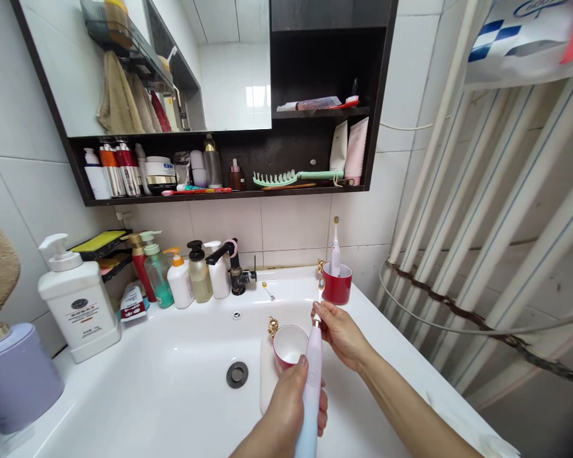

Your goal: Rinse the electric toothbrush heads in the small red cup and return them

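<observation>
My left hand (290, 404) is wrapped round the handle of an electric toothbrush (312, 375), which fades from pale pink to light blue. At its top end, the fingers of my right hand (344, 336) pinch the white brush head (320, 296); its bristles point up. Whether head and handle are fully joined I cannot tell. Just left of the handle sits a red cup (290, 346) with a white inside and a gold ornament, partly hidden by my left hand. Behind my right hand, another red cup (337, 286) holds a second electric toothbrush (335, 251) upright.
The white sink (181, 375) has a dark drain (237, 374) and a black faucet (239, 273). A spare brush head (268, 291) lies behind the basin. Several pump bottles (180, 280) line the left rim. Above hangs a dark mirror cabinet (248, 143); radiator pipes (463, 242) stand at right.
</observation>
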`<state>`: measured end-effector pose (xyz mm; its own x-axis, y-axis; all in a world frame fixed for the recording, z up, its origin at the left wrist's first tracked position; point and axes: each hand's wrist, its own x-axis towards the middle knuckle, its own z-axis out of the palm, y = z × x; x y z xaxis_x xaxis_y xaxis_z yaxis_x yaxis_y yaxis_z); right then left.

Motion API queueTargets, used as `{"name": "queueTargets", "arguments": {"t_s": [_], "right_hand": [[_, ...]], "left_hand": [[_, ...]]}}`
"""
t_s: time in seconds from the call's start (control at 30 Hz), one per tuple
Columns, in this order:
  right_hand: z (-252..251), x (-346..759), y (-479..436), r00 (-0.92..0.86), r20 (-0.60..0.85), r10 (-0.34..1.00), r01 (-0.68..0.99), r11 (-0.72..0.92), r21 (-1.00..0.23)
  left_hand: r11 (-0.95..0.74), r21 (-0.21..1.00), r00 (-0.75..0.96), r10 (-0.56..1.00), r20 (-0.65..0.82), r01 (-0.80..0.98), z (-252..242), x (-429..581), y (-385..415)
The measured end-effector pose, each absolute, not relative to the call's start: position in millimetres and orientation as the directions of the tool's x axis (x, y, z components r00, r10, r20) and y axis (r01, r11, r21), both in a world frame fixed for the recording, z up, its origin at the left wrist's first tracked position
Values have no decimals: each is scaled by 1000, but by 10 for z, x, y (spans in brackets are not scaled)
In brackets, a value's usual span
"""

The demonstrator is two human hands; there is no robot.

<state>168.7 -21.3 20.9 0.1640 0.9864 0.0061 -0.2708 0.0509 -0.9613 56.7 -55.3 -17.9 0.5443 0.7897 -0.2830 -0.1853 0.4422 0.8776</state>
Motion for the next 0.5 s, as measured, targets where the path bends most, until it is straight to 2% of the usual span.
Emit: {"name": "queueTargets", "arguments": {"t_s": [0.27, 0.5], "right_hand": [[225, 1625, -256, 138, 21, 990, -173, 45, -984], [248, 1579, -278, 171, 69, 983, -94, 86, -992]], "left_hand": [[417, 885, 487, 828, -276, -207, -131, 556, -594], [299, 934, 473, 863, -177, -197, -165, 568, -558]]}}
